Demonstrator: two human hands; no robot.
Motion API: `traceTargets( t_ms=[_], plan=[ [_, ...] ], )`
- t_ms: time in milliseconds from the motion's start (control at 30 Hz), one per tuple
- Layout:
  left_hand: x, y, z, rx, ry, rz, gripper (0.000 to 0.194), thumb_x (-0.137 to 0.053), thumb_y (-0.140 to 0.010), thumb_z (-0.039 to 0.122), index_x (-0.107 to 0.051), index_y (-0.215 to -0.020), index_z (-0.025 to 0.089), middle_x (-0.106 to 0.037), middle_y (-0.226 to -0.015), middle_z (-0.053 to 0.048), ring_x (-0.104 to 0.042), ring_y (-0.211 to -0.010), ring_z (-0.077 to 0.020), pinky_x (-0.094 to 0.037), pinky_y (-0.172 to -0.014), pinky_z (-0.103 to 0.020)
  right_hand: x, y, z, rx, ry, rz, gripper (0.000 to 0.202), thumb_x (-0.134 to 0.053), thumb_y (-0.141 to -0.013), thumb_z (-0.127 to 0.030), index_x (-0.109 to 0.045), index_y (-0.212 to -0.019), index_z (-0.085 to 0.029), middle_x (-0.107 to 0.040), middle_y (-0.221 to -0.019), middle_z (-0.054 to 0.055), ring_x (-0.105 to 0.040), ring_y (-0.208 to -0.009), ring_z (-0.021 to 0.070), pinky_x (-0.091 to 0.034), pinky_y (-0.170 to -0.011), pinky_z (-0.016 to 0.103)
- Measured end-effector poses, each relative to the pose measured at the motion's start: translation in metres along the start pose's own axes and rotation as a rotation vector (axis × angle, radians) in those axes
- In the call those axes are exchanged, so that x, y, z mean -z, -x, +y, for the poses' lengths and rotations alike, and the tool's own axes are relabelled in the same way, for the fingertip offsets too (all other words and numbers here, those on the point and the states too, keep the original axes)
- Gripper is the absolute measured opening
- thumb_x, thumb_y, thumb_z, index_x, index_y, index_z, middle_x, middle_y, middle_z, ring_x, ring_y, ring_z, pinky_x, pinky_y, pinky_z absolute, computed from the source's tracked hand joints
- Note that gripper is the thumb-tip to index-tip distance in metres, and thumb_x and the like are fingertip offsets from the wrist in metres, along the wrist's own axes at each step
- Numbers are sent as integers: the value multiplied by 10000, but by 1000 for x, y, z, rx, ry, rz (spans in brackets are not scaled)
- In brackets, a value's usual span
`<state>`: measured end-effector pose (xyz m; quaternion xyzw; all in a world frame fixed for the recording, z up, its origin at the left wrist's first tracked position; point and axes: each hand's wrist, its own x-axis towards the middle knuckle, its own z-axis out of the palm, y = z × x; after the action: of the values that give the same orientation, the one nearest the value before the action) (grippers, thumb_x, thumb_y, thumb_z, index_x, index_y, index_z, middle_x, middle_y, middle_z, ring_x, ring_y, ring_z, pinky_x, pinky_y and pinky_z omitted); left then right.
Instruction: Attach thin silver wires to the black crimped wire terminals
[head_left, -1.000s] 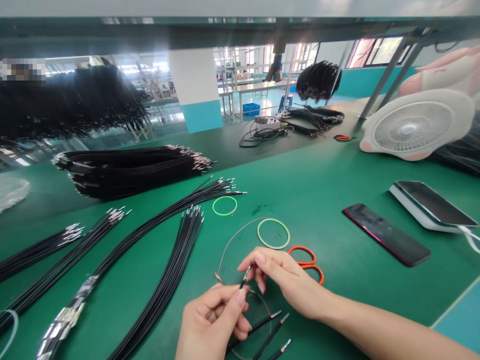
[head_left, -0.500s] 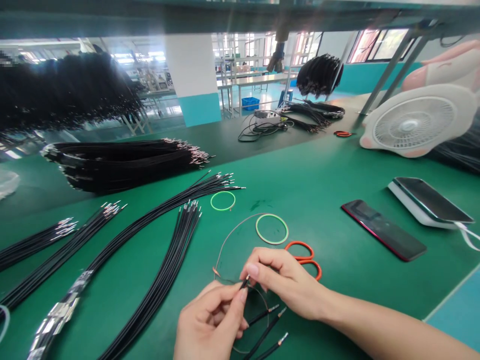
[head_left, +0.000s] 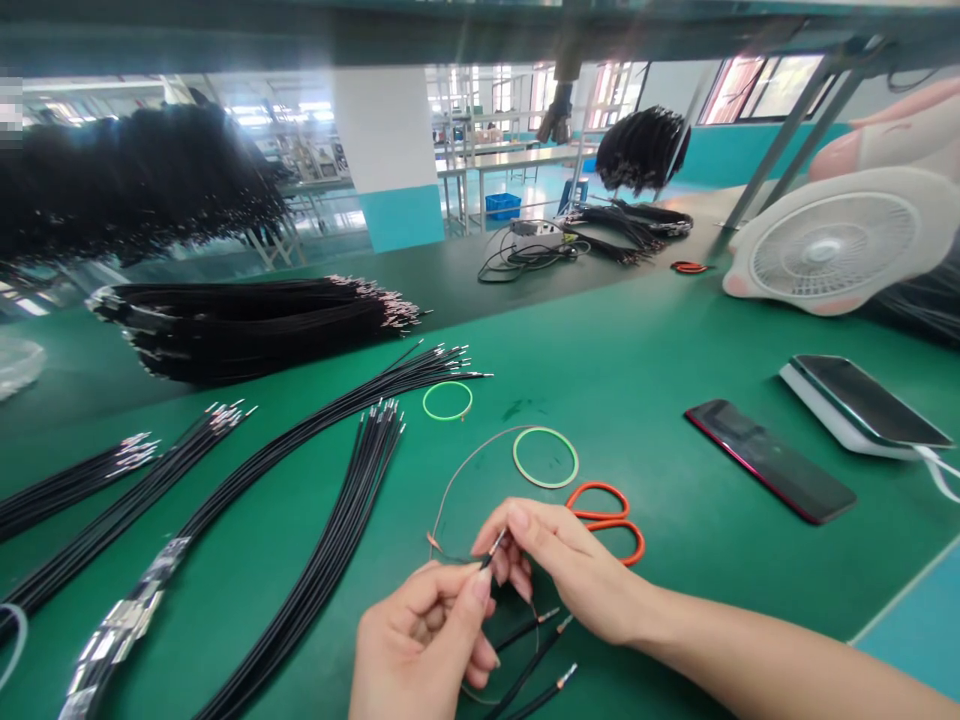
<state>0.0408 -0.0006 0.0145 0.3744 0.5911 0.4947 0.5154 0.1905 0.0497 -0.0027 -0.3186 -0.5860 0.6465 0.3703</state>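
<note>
My left hand [head_left: 427, 635] pinches a thin black cable [head_left: 487, 558] between thumb and forefinger, just below its bared end. My right hand [head_left: 555, 560] has its fingers curled round the silvery tip [head_left: 498, 540] of that cable, the thumb against it. Below the hands lie several short black cable ends [head_left: 529, 655] with copper and silver tips, partly hidden by my left hand. A thin brownish wire [head_left: 450, 485] curves up from beside the hands. Red-handled scissors [head_left: 626, 540] lie by my right hand, their blades hidden under it.
Two green rings [head_left: 546, 457] [head_left: 448, 400] lie beyond the hands. Black cable bundles [head_left: 330, 560] spread across the left, with a big coil [head_left: 255, 330] behind. On the right are a dark phone [head_left: 769, 460], another device [head_left: 862, 400] and a white fan [head_left: 832, 240]. A shelf edge [head_left: 480, 40] crosses overhead.
My right fingers have shifted slightly and opened around the tip, so more of the bared cable end shows. My left hand keeps its pinch on the cable.
</note>
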Motion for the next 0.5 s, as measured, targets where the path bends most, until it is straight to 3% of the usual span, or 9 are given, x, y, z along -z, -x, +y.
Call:
traceTargets(
  t_ms=[333,500],
  plan=[
    [-4,2,0,-4,-20,24,321,-811,-589,452,-714,-588,146,-583,-478,17,-529,-333,-87,-416,-302,-163,-3,1,-4,-36,-2,81,393,-592,-860,-536,-526,-719,-174,-492,-615,-35,-407,-568,91,-336,-522,210],
    [-5,4,-2,-3,-17,-14,336,-797,-611,473,-710,-588,149,-582,-483,14,-514,-327,-77,-409,-299,-158,-9,-1,-1,-53,-139,153,458,-616,-826,-562,-474,-625,-177,-458,-534,-52,-383,-493,74,-285,-464,203]
  ],
)
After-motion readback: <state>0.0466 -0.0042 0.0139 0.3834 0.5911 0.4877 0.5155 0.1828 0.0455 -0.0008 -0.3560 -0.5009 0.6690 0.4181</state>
